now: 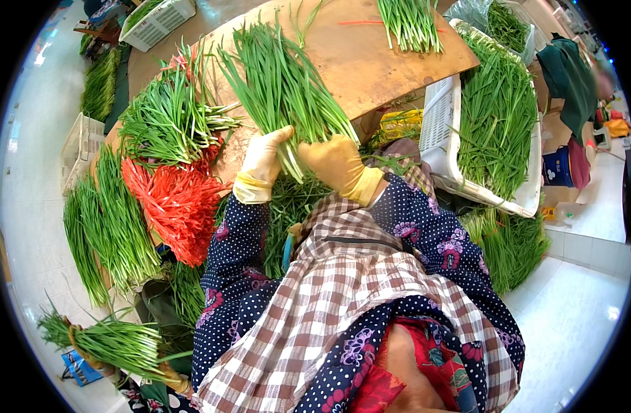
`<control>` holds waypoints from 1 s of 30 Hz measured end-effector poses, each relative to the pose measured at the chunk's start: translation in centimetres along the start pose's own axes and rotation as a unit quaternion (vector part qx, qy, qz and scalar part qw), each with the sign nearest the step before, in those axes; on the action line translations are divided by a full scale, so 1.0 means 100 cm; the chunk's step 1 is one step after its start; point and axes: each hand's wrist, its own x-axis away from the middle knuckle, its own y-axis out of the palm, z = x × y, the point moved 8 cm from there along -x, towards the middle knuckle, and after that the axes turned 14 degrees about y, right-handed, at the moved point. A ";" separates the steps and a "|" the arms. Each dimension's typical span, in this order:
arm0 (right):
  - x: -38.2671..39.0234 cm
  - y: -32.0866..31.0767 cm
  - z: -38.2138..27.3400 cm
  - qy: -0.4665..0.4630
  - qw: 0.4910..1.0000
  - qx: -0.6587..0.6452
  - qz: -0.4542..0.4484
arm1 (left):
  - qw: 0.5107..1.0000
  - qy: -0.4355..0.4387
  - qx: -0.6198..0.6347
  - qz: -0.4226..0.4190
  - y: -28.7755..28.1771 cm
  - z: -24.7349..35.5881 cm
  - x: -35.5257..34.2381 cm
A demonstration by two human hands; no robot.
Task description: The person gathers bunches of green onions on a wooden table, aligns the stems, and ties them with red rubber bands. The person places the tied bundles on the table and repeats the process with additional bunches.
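Observation:
A broad bunch of green chives (281,76) lies on the brown work table (370,79) in front of me, its pale stem ends toward my body. My left hand (264,157), in a pale glove with a yellow cuff, is closed on the stems at the bunch's left side, thumb on top. My right hand (337,165), in a yellow glove, is curled closed at the stem ends on the right; its fingertips are hidden. Beside my left hand are another pile of chives (160,124) and a heap of red plastic ties (174,206).
A white crate (453,162) full of chives stands to my right. More chives (412,24) lie at the table's far edge, and other bunches (119,220) at left. At lower left a co-worker's gloved hand (174,378) is by a chive bundle (119,344).

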 end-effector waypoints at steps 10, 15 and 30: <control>0.012 -0.024 0.012 0.007 0.995 -0.103 -0.004 | 1.000 -0.022 0.022 -0.004 -0.003 0.001 0.001; 0.006 -0.006 -0.001 -0.022 0.999 0.013 0.021 | 1.000 -0.019 -0.001 -0.011 -0.004 0.002 0.000; 0.063 -0.017 0.037 0.065 0.946 -0.226 -0.224 | 0.992 -0.077 0.101 0.002 -0.003 -0.009 0.002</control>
